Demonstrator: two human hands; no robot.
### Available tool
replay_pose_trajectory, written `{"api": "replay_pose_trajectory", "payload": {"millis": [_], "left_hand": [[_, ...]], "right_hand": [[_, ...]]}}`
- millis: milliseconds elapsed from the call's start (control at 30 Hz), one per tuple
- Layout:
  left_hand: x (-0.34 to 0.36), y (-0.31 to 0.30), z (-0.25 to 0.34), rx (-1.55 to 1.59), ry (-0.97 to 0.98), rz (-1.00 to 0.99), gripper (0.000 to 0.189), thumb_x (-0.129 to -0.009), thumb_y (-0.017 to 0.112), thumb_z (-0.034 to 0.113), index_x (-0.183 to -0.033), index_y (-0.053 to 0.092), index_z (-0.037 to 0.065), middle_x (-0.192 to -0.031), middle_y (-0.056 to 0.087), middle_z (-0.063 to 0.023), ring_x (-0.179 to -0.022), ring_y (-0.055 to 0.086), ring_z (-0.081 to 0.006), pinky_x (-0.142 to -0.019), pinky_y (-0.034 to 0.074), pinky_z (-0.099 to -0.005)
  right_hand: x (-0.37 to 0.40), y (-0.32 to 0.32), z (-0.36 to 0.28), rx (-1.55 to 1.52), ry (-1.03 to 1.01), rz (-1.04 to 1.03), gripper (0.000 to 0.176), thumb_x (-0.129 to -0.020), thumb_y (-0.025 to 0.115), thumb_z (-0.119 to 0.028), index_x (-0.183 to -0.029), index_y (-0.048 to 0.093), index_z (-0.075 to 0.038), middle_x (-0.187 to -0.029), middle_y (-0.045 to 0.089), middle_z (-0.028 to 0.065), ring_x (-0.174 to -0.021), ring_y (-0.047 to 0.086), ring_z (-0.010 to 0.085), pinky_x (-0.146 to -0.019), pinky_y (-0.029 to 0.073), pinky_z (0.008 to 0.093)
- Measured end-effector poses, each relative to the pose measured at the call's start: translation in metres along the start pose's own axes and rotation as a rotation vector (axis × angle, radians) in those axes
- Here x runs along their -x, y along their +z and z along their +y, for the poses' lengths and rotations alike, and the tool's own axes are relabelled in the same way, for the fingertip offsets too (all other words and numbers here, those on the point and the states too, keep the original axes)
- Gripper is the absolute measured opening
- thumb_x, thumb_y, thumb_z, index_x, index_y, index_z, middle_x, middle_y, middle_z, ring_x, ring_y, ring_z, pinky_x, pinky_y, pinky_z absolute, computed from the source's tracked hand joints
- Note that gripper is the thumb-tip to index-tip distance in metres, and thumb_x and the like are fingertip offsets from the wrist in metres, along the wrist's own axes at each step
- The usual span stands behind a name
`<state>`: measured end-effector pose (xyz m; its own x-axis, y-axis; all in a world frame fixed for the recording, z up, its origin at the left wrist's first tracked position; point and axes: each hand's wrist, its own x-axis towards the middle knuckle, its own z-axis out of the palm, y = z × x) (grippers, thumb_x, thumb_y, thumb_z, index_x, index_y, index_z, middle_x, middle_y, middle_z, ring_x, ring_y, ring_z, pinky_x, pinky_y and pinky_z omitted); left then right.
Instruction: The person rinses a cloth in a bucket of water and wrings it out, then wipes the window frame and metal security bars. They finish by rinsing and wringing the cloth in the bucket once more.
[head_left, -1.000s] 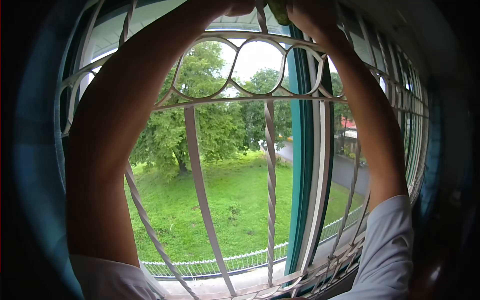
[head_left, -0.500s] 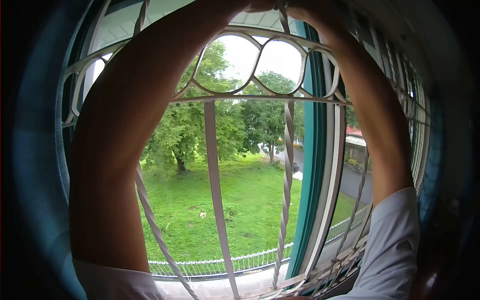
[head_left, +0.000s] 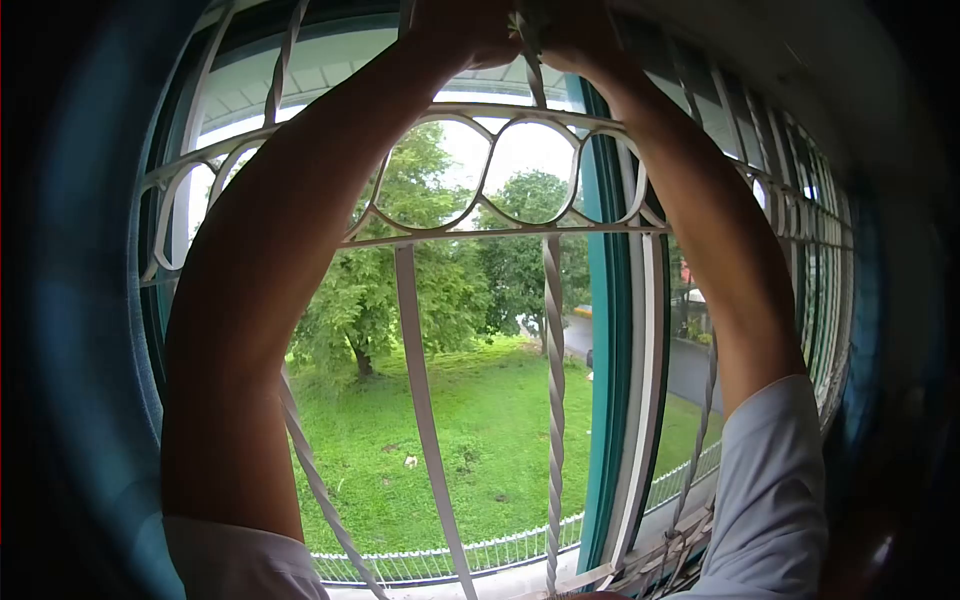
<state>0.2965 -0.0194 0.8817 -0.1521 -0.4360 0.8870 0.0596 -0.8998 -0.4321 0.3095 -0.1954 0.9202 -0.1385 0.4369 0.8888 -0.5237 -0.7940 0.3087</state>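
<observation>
Both my arms reach up to the top of the view, where my hands meet at a twisted metal bar (head_left: 535, 82) of the white window grille (head_left: 485, 234). My left hand (head_left: 480, 35) is just left of this bar, its fingers curled in toward it. From the right, my right hand (head_left: 580, 40) comes close to the same bar, fingers also drawn in. A tiny pale glint shows between the hands, too small to name. Deep shadow and the top edge hide most of the fingers and anything they hold.
A teal window frame (head_left: 603, 400) stands behind the grille's bars. Blue curtain fabric (head_left: 85, 330) hangs at the left. More grille bars (head_left: 815, 260) run along the right. Outside are grass (head_left: 500, 420), trees (head_left: 540, 200) and a low white fence (head_left: 460, 566).
The view has tilted up and shifted slightly, so the grille and arms sit lower and more of the hands shows. Both hands remain by the twisted bar.
</observation>
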Motion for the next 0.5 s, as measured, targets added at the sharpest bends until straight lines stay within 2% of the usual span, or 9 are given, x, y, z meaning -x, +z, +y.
{"api": "replay_pose_trajectory", "payload": {"millis": [100,133,167,233,300,367,433,467,500], "left_hand": [[0.0,-0.002,-0.003,-0.058,-0.008,-0.07,0.065,-0.099,0.047,0.054,-0.144,0.062,0.01,-0.151,0.058,-0.008,-0.15,0.039,-0.0283,-0.122,0.028,-0.0513],[-0.005,0.008,-0.002,-0.045,0.005,-0.011,0.063,-0.099,0.05,0.052,-0.141,0.064,0.008,-0.149,0.06,-0.0088,-0.148,0.04,-0.029,-0.122,0.029,-0.0518],[-0.008,0.018,-0.004,-0.034,0.012,0.047,0.061,-0.098,0.053,0.05,-0.138,0.066,0.006,-0.147,0.061,-0.0097,-0.147,0.041,-0.0297,-0.121,0.03,-0.0523],[-0.003,0.023,-0.006,-0.049,0.022,0.111,0.057,-0.095,0.059,0.045,-0.134,0.067,0.004,-0.139,0.066,-0.0099,-0.141,0.047,-0.0288,-0.119,0.033,-0.051],[0.005,0.003,-0.002,0.007,0.029,0.066,0.056,-0.093,0.063,0.042,-0.133,0.067,0.003,-0.134,0.068,-0.0099,-0.136,0.053,-0.0287,-0.116,0.038,-0.0483],[0.008,-0.01,-0.004,0.097,0.1,0.033,0.061,-0.091,0.067,0.039,-0.138,0.063,0.0,-0.134,0.068,-0.0146,-0.133,0.056,-0.0309,-0.114,0.04,-0.047],[-0.003,0.002,0.001,0.265,-0.057,-0.035,0.066,-0.09,0.068,0.038,-0.141,0.058,-0.001,-0.134,0.066,-0.0196,-0.131,0.057,-0.0363,-0.115,0.04,-0.0496],[-0.004,0.035,0.003,0.52,-0.091,0.217,0.072,-0.092,0.064,0.041,-0.149,0.049,0.001,-0.141,0.059,-0.0243,-0.137,0.05,-0.0404,-0.118,0.036,-0.0518],[-0.013,0.051,-0.001,0.521,-0.08,0.205,0.072,-0.092,0.064,0.041,-0.149,0.049,0.001,-0.141,0.059,-0.0243,-0.137,0.05,-0.0404,-0.118,0.036,-0.0518]], "right_hand": [[0.019,-0.031,0.003,-0.024,0.036,-0.019,0.063,-0.097,0.059,-0.046,-0.154,0.05,-0.02,-0.162,0.039,0.018,-0.152,0.031,0.0343,-0.124,0.021,0.0576],[0.015,0.017,0.022,0.284,0.074,0.105,0.059,-0.098,0.058,-0.04,-0.154,0.05,-0.022,-0.154,0.05,0.0187,-0.148,0.037,0.035,-0.122,0.024,0.0587],[0.014,0.008,0.016,0.263,0.065,0.111,0.059,-0.098,0.058,-0.04,-0.154,0.05,-0.022,-0.154,0.05,0.0187,-0.148,0.037,0.035,-0.122,0.024,0.0587],[0.012,-0.035,0.0,-0.027,0.119,-0.1,0.061,-0.098,0.06,-0.039,-0.156,0.048,-0.023,-0.154,0.05,0.0195,-0.149,0.038,0.0347,-0.124,0.023,0.0567],[0.008,-0.036,-0.012,0.051,0.109,-0.175,0.07,-0.095,0.062,-0.045,-0.157,0.045,-0.018,-0.159,0.043,0.0201,-0.149,0.038,0.0354,-0.124,0.024,0.0547],[0.015,-0.012,-0.018,-0.24,-0.032,0.159,0.078,-0.092,0.064,-0.052,-0.156,0.044,-0.011,-0.159,0.043,0.0214,-0.146,0.04,0.0368,-0.12,0.028,0.0552],[0.007,-0.003,-0.003,-0.242,-0.049,0.132,0.085,-0.089,0.065,-0.056,-0.154,0.044,-0.006,-0.159,0.044,0.0199,-0.146,0.039,0.038,-0.118,0.03,0.0574],[0.01,-0.016,-0.003,-0.15,-0.071,0.071,0.083,-0.089,0.065,-0.055,-0.154,0.045,-0.007,-0.16,0.043,0.0183,-0.148,0.038,0.0371,-0.118,0.031,0.0577],[0.015,-0.023,-0.004,-0.065,-0.088,0.001,0.081,-0.09,0.065,-0.053,-0.154,0.046,-0.008,-0.161,0.043,0.0167,-0.15,0.036,0.0362,-0.118,0.031,0.058]]}}
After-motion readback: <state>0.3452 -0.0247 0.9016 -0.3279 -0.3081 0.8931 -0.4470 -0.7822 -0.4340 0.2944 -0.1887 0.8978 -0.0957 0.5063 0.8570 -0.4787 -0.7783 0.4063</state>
